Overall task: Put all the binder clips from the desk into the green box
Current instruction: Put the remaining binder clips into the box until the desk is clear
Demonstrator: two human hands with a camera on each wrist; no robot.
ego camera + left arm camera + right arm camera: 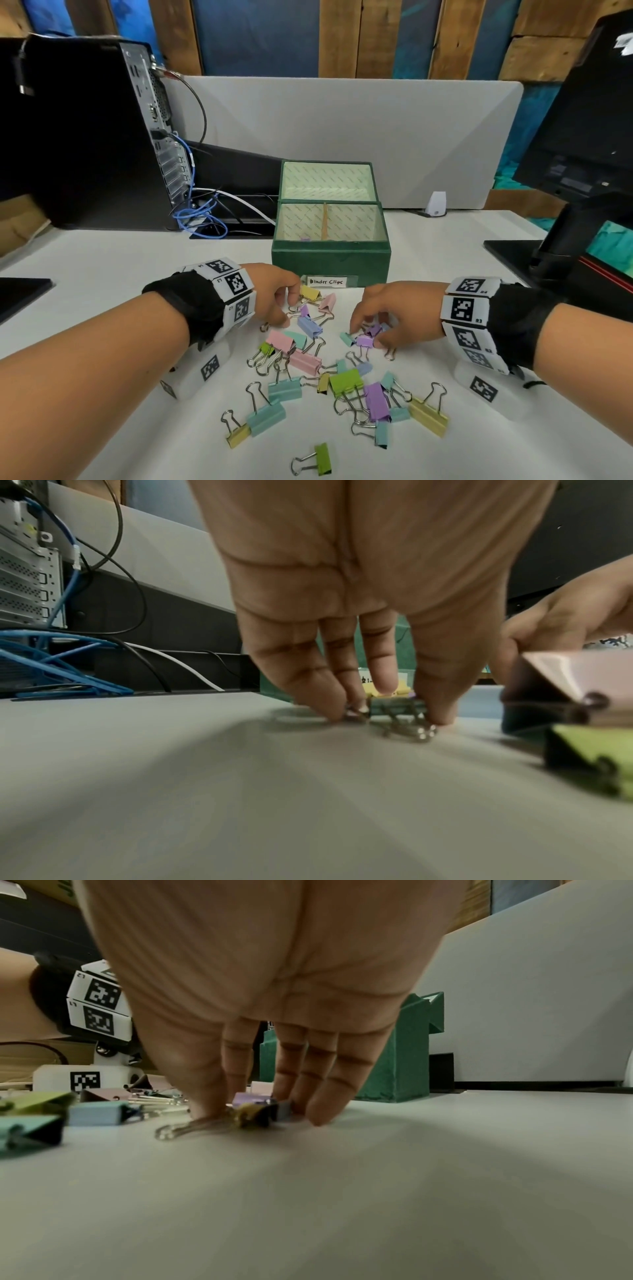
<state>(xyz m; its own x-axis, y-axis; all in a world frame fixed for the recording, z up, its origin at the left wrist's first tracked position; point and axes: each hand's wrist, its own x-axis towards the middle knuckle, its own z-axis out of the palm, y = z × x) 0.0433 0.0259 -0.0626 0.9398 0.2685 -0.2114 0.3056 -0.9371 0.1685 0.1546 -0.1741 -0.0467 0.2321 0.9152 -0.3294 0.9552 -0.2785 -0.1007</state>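
Note:
The green box (pixel 330 255) stands open at mid-desk, lid raised, labelled "Binder Clips"; one small purple clip (pixel 305 238) lies in its left compartment. Several pastel binder clips (pixel 329 380) are scattered on the white desk in front of it. My left hand (pixel 291 311) reaches down by a yellow clip (pixel 310 293). In the left wrist view, this left hand (pixel 387 715) pinches a small dark-green clip (pixel 397 708) between thumb and fingers on the desk. My right hand (pixel 366 337) curls over a few small clips, among them a purple clip (pixel 364 341). In the right wrist view, the right hand (pixel 260 1115) encloses them.
A computer tower (pixel 85 137) with blue cables (pixel 202 219) stands at the back left. A grey partition (pixel 342 120) runs behind the box. A monitor base (pixel 548 253) sits at the right, and a small white device (pixel 436 204) stands behind the box to the right.

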